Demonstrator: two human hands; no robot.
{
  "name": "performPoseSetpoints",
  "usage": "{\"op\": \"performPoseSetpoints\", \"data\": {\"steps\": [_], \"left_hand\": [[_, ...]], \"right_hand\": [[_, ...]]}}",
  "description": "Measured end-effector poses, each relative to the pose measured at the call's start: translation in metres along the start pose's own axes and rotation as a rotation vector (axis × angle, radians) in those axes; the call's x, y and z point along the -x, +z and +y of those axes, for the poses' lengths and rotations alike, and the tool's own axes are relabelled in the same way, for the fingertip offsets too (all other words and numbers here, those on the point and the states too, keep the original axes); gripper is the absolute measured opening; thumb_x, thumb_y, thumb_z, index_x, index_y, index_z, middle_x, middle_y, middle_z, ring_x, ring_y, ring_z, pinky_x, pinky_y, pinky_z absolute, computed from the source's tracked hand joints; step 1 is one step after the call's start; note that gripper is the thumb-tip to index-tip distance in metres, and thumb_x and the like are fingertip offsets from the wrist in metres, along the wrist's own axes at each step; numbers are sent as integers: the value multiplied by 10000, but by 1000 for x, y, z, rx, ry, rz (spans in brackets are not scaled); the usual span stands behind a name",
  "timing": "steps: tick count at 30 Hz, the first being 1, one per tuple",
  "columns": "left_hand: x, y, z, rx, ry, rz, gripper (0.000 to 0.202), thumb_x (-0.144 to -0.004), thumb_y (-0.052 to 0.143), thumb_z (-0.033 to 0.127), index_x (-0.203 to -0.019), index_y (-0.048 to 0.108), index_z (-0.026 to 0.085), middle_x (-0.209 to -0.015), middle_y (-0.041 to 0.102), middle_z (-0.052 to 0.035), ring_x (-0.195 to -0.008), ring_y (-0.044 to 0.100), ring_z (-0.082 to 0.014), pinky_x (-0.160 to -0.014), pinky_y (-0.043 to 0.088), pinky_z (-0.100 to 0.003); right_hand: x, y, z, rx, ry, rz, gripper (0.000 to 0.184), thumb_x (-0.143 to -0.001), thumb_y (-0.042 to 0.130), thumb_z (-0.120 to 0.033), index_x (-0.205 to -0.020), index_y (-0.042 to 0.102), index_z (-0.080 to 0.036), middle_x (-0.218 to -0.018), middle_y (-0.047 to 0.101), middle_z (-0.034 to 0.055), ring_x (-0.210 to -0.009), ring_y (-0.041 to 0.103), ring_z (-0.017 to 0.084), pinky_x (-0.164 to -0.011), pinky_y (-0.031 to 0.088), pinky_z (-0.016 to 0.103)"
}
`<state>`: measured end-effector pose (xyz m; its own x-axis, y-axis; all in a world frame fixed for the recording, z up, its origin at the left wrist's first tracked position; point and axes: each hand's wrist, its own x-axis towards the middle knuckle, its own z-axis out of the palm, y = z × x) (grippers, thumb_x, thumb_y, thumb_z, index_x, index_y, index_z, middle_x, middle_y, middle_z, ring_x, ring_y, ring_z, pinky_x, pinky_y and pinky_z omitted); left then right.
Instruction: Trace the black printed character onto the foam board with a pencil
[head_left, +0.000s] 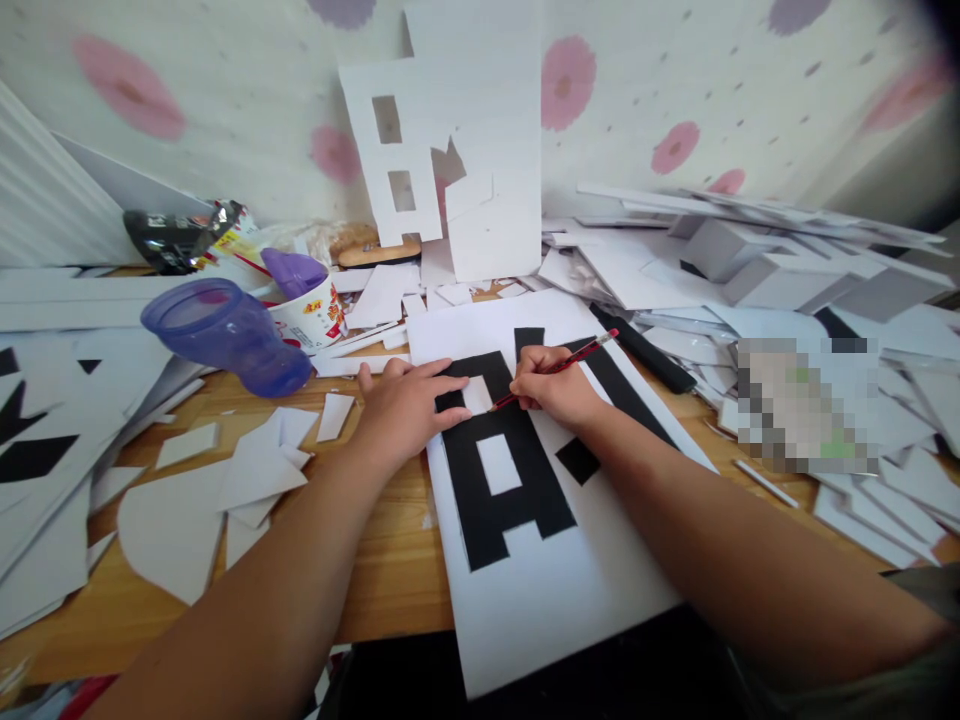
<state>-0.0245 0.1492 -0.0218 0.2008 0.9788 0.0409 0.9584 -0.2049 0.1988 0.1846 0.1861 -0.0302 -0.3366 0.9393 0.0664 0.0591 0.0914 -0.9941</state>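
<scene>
On the wooden table: catalogue of one moment, seen from the head camera.
Table (390, 560): light wood, bare near the front edge, littered elsewhere with white offcuts.
White board (555, 590): large sheet lying flat at centre, its near end overhanging the table's front edge.
Black template (510, 470): dark house-like shape with two rectangular windows, lying flat on the white board.
Left hand (405, 405): palm down, fingers spread and flat, pressing the upper left part of the black template; the thumb points left over the table, the fingertips reach towards the upper window.
Right hand (559, 390): fingers closed around the pencil in a writing grip, resting on the template just right of the left hand.
Pencil (559, 367): red, slanted, its tip down at the right edge of the upper window, its back end pointing up and right.
Purple cup (225, 335): translucent, lying on its side to the left of the hands, mouth to the left.
Printed paper cup (311, 315): upright just behind the purple one.
White cut-out (420, 140): matching house shape with two windows, standing against the flowered wall.
Scrap heap (750, 270): white sheets and strips piled at the right.
Small offcuts (255, 470): white pieces scattered left of the left forearm.
Blurred patch (806, 405): pixelated area at right; contents cannot be told.
</scene>
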Motion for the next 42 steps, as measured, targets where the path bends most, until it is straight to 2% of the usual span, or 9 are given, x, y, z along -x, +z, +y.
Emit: {"op": "performPoseSetpoints", "data": {"steps": [12, 15, 18, 21, 24, 32, 42], "left_hand": [[1, -5, 4, 3, -5, 3, 293, -816, 611, 511, -1095, 674, 444, -1370, 544, 51, -1153, 449, -370, -995, 124, -729], [3, -5, 6, -35, 11, 9, 291, -829, 597, 495, -1107, 663, 444, -1375, 539, 38, -1172, 447, -366, -1001, 121, -730], [5, -2, 11, -92, 58, 29, 304, -863, 554, 438, -1151, 638, 387, -1379, 533, 2, -1200, 435, -350, -1006, 115, -737], [6, 1, 15, -110, 125, 38, 327, -885, 498, 360, -1187, 606, 294, -1376, 528, -40, -1233, 418, -317, -1046, 124, -697], [5, 3, 18, -111, 141, 32, 369, -874, 471, 307, -1225, 575, 259, -1366, 520, -71, -1236, 416, -304, -1059, 158, -666], [3, 3, 18, -124, 133, 1, 458, -844, 439, 298, -1291, 534, 335, -1374, 479, -89, -1237, 392, -328, -1029, 171, -677], [2, 3, 16, -105, 111, -5, 458, -841, 453, 323, -1289, 533, 372, -1369, 482, -67, -1225, 403, -337, -1028, 120, -702]], "right_hand": [[-4, -6, 5, -94, -6, 12, 203, -594, 603, -144, -492, 435, -194, -403, 506, -47, -368, 421, 77, -386, 286, 202], [-5, -5, 9, -154, -34, 89, 209, -643, 618, -169, -529, 445, -199, -436, 542, -37, -415, 489, 97, -403, 320, 203], [-4, -2, 8, -75, -46, 169, 220, -687, 631, -198, -557, 453, -199, -498, 596, -20, -458, 524, 104, -437, 367, 209], [-3, 2, 5, 42, -18, 186, 212, -703, 637, -214, -573, 470, -194, -538, 619, -10, -471, 524, 98, -460, 392, 214], [-3, 4, 4, 92, -3, 198, 201, -717, 634, -224, -592, 480, -193, -560, 625, -9, -496, 540, 104, -469, 400, 215], [-4, 5, 5, 131, 20, 182, 200, -718, 628, -237, -595, 475, -197, -565, 610, -12, -507, 538, 112, -476, 412, 227], [-1, 1, 2, 62, 21, 145, 178, -646, 588, -177, -537, 449, -199, -461, 544, -32, -437, 475, 99, -417, 335, 214]]}}
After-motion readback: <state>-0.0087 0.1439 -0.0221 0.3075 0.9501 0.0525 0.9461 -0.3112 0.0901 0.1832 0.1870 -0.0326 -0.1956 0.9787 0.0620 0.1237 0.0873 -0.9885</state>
